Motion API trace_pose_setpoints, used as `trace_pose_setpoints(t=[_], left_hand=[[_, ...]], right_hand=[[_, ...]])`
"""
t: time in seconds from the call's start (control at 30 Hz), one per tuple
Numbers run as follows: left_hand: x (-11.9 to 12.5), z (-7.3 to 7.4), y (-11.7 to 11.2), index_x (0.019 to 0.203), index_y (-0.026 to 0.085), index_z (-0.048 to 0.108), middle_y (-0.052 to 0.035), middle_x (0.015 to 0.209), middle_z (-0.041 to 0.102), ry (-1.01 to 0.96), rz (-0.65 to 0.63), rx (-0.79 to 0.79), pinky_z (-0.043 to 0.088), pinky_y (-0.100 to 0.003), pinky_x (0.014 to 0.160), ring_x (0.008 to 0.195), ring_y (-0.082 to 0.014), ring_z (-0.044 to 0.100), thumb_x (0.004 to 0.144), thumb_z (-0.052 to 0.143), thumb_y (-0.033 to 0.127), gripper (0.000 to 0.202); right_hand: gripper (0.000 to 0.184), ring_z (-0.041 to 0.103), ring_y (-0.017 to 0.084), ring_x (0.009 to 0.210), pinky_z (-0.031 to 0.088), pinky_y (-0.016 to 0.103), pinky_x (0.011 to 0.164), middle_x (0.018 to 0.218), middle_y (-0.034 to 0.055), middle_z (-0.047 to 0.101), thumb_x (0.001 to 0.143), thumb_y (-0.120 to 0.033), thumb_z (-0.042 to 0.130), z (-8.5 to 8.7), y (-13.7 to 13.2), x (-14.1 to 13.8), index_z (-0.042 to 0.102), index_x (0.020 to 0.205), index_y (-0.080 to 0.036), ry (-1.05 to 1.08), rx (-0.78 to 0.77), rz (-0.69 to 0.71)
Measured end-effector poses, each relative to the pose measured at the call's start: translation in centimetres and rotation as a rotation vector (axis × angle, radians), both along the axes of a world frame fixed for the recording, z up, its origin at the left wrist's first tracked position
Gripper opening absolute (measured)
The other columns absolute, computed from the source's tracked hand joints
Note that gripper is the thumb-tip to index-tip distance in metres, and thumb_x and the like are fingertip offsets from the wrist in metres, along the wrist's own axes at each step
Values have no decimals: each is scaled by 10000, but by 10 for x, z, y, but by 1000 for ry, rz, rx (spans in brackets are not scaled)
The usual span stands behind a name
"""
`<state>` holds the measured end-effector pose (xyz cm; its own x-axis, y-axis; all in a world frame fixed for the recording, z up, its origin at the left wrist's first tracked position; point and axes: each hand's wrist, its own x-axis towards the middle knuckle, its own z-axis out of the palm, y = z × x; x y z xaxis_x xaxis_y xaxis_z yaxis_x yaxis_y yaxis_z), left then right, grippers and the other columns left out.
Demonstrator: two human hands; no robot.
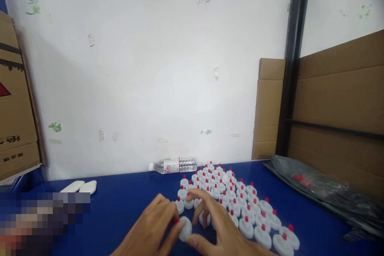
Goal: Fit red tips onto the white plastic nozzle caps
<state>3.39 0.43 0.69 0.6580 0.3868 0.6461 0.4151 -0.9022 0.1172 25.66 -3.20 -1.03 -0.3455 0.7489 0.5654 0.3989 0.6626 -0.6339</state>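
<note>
At the bottom centre, my left hand (151,224) pinches the red tip of a white round cap (185,230), whose disc faces sideways. My right hand (217,224) curves around the other side with thumb and fingers apart. Its thumb tip is at the disc's lower edge; whether it presses on it I cannot tell. Beyond and to the right of my hands, many similar white caps (246,228) stand in close rows, red tips up. My right hand hides some of them.
The caps stand on a blue tabletop (120,196). A clear plastic bottle (174,165) lies along the white wall. Two white rounded objects (88,187) lie at the left. Dark plastic bags (318,188) lie at the right, near cardboard (339,100) and a black metal post (292,60).
</note>
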Motion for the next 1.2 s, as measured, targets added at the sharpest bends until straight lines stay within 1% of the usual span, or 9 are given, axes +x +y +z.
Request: trace_pose_setpoints(t=[0.17,0.4,0.57,0.73,0.87,0.93,1.0,1.13,1.2], left_hand=[[6,-16,2,878,264,474,17,685,650,4,-107,136,467,-332,634,553,-168,575,1038,364,275,195],[-7,-17,4,1077,295,525,0,796,693,39,-4,44,521,-395,926,691,-194,674,1033,379,294,152],[-8,-18,7,1209,291,555,-59,853,730,50,-35,35,544,-377,838,756,-238,691,1048,268,373,340],[-6,-10,-3,949,300,654,-11,790,698,-24,-38,-305,512,-281,684,654,-186,603,1050,286,473,419],[1,-8,-17,923,247,643,47,595,552,-273,73,-880,463,-250,565,502,-135,430,986,393,639,469],[9,-8,-19,964,219,612,99,470,411,-343,55,-1187,360,-231,441,408,-114,301,944,419,707,526],[16,-7,-17,962,209,578,125,403,354,-402,-6,-1356,263,-224,382,347,-106,244,917,432,733,546],[10,6,3,665,257,381,124,328,261,-590,-95,-1343,228,-224,385,291,-91,206,954,367,656,493],[-4,16,18,617,256,291,117,358,228,-629,14,-1114,295,-229,447,333,-92,235,990,313,586,498]], right_hand=[[462,703,235,986,531,348,862,1137,75,741,920,-465,647,-1,-2,-8,619,1328,-249,-57,-28,107],[596,709,277,1047,522,404,947,1225,44,741,795,-469,794,-12,0,-8,626,1350,-330,-82,-91,46],[498,667,268,1016,497,425,950,1156,41,743,833,-500,741,-23,1,-5,644,1292,-334,-167,-33,-16],[304,638,210,818,484,352,810,911,32,746,870,-404,665,-5,-3,-11,689,1127,-244,-173,88,-11],[221,611,174,686,454,329,734,755,6,705,875,-392,647,8,-6,-16,688,998,-213,-154,219,-42],[207,604,167,641,442,320,689,697,-9,683,875,-406,660,10,-6,-16,681,954,-216,-149,274,-82],[195,612,165,614,441,325,682,697,-15,695,877,-391,672,11,-6,-14,664,966,-218,-167,376,-111],[378,688,192,676,454,389,826,934,41,786,862,-235,676,21,-8,-1,557,1217,-187,-294,753,-171],[438,717,200,750,440,398,897,1010,47,785,855,-182,665,27,-9,4,516,1267,-199,-318,756,-224]])
